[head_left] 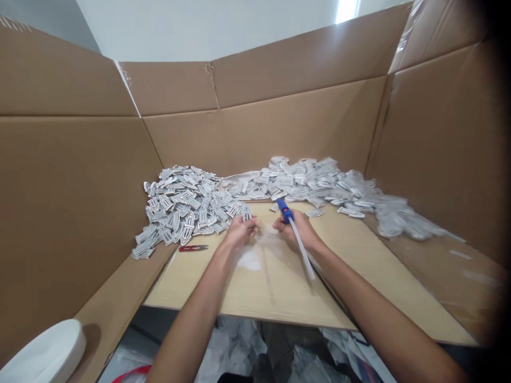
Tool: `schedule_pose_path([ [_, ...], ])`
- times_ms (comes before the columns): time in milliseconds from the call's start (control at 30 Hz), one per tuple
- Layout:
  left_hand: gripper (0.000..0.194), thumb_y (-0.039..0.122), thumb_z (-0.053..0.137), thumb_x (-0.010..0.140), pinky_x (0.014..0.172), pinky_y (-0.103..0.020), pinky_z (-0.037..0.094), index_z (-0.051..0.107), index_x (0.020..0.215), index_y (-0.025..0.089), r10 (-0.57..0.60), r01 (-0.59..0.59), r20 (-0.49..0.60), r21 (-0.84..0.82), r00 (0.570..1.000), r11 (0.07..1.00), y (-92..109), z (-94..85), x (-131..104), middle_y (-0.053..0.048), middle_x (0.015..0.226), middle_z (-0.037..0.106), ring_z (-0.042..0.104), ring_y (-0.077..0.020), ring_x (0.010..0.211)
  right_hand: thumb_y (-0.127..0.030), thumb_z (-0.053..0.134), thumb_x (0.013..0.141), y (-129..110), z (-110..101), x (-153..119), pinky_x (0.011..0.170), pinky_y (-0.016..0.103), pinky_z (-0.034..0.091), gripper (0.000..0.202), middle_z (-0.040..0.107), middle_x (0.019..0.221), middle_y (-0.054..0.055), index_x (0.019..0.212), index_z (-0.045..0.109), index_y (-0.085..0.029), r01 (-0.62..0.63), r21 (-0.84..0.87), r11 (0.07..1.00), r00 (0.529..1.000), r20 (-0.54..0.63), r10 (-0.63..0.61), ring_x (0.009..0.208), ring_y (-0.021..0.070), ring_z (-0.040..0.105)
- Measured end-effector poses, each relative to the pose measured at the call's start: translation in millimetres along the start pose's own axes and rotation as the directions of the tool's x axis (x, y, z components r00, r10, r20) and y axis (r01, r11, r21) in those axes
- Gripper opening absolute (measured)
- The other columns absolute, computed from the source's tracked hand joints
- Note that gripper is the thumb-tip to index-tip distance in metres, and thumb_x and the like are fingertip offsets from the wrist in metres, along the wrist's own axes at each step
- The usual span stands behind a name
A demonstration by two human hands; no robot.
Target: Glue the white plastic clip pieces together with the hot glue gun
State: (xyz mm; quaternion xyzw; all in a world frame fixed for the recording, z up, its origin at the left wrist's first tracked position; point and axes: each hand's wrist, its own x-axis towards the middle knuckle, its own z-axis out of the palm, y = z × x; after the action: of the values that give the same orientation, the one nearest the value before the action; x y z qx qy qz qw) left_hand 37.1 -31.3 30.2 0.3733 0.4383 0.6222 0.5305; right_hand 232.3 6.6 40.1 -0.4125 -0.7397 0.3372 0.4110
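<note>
My left hand (pixel 240 232) is at the right edge of a heap of small grey-and-white pieces (pixel 187 197), its fingers closed on one grey piece (pixel 246 212). In my right hand (pixel 297 229) is a blue glue gun (pixel 285 210), with a long translucent glue stick (pixel 302 251) sticking out of its back toward me. The gun's tip points away from me. Between and below the hands, a whitish patch (pixel 249 258) lies on the pale board (pixel 279 298). Red thread snips (pixel 194 248) rest on the board left of my left hand.
Plastic-wrapped grey pieces (pixel 319 181) are piled along the back and right. Tall cardboard walls (pixel 295 122) surround the work surface. A round white object (pixel 48 351) stands at the lower left. Plastic bags (pixel 231 351) show below the board's front edge.
</note>
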Motion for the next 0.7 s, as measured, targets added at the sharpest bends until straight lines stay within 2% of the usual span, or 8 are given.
schedule_pose_path([
  [133, 0.033, 0.034, 0.085, 0.069, 0.044, -0.02, 0.028, 0.062, 0.084, 0.016, 0.006, -0.034, 0.1, 0.283, 0.995, 0.959, -4.8, 2.1, -4.5, 0.004, 0.061, 0.053, 0.042, -0.0054, 0.046, -0.032, 0.068, 0.07, 0.3, 3.7, 2.0, 0.068, 0.027, 0.048, 0.017, 0.071, 0.074, 0.004, 0.078, 0.064, -0.017, 0.007, 0.117, 0.993, 0.999, -0.041, -0.002, 0.068, 0.0172, 0.063],
  [200, 0.037, 0.043, 0.085, 0.07, 0.044, -0.021, 0.026, 0.062, 0.08, 0.016, 0.022, -0.073, 0.148, 0.352, 0.989, 0.933, -5.5, 3.6, -7.3, 0.004, 0.056, 0.049, 0.039, -0.006, 0.045, -0.034, 0.068, 0.071, -0.2, 6.5, 2.3, 0.07, 0.029, 0.048, 0.018, 0.069, 0.072, 0.004, 0.074, 0.062, -0.018, 0.012, 0.148, 0.989, 0.999, -0.044, -0.006, 0.068, 0.0171, 0.063],
  [300, 0.042, 0.051, 0.083, 0.07, 0.044, -0.023, 0.025, 0.058, 0.07, 0.018, 0.057, -0.096, 0.11, 0.396, 0.992, 0.913, -4.5, 7.6, -10.9, 0.004, 0.052, 0.047, 0.037, -0.0071, 0.044, -0.036, 0.07, 0.071, -0.6, 10.4, 2.8, 0.072, 0.03, 0.051, 0.021, 0.067, 0.071, 0.003, 0.074, 0.059, -0.019, 0.009, 0.202, 0.979, 1.0, -0.002, -0.009, 0.069, 0.0175, 0.064],
  [400, 0.044, 0.051, 0.083, 0.069, 0.046, -0.023, 0.026, 0.053, 0.065, 0.019, 0.081, -0.097, 0.057, 0.415, 0.995, 0.905, -1.7, 10.7, -13.7, 0.003, 0.053, 0.046, 0.038, -0.0077, 0.045, -0.038, 0.07, 0.072, 0.5, 12.2, 3.5, 0.071, 0.03, 0.052, 0.023, 0.067, 0.073, 0.001, 0.079, 0.057, -0.02, -0.015, 0.223, 0.975, 0.999, 0.037, 0.007, 0.07, 0.0183, 0.066],
  [567, 0.045, 0.049, 0.082, 0.069, 0.049, -0.023, 0.027, 0.049, 0.065, 0.019, 0.136, -0.19, 0.153, 0.433, 0.979, 0.881, -3.1, 10.3, -14.0, 0.005, 0.058, 0.044, 0.036, -0.007, 0.051, -0.037, 0.067, 0.074, -2.2, 10.0, 2.1, 0.069, 0.028, 0.048, 0.02, 0.068, 0.078, 0.002, 0.082, 0.063, -0.019, 0.044, 0.143, 0.989, 0.999, -0.025, -0.041, 0.072, 0.0174, 0.063],
  [700, 0.039, 0.044, 0.079, 0.072, 0.049, -0.022, 0.027, 0.049, 0.068, 0.019, 0.147, -0.192, 0.138, 0.421, 0.98, 0.887, -5.3, 11.5, -12.9, 0.005, 0.057, 0.043, 0.037, -0.0074, 0.05, -0.033, 0.068, 0.072, -7.8, 6.9, 0.7, 0.066, 0.026, 0.044, 0.017, 0.065, 0.075, 0.001, 0.078, 0.061, -0.019, 0.051, 0.148, 0.988, 0.997, -0.07, -0.041, 0.068, 0.0149, 0.057],
])
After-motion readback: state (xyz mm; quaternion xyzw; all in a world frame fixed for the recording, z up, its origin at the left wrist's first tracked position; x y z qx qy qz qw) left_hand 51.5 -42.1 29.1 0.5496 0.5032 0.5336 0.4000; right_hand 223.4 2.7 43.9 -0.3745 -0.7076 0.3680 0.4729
